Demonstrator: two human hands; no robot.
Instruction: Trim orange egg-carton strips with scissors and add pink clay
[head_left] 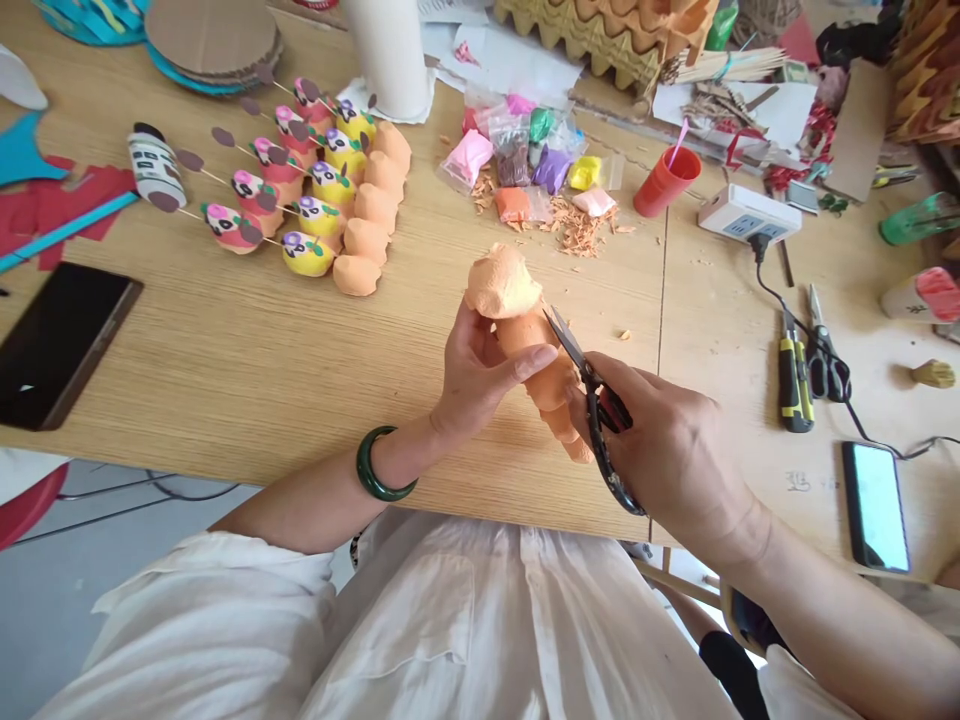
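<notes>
My left hand (480,370) grips an orange strip of egg-carton cups (504,285), held up over the front edge of the wooden table (247,350). My right hand (667,440) is closed round the handles of black scissors (592,400). The scissor blades point up and left into the strip, between two of its cups. A green bangle (375,470) sits on my left wrist.
Painted carton-cup figures on sticks (300,190) and plain orange cups (371,215) lie at the back left. Bags of coloured clay (525,160), a red cup (666,180), a power strip (746,212), pliers (795,370), another pair of scissors (825,350) and two phones (60,340) (874,505) are around.
</notes>
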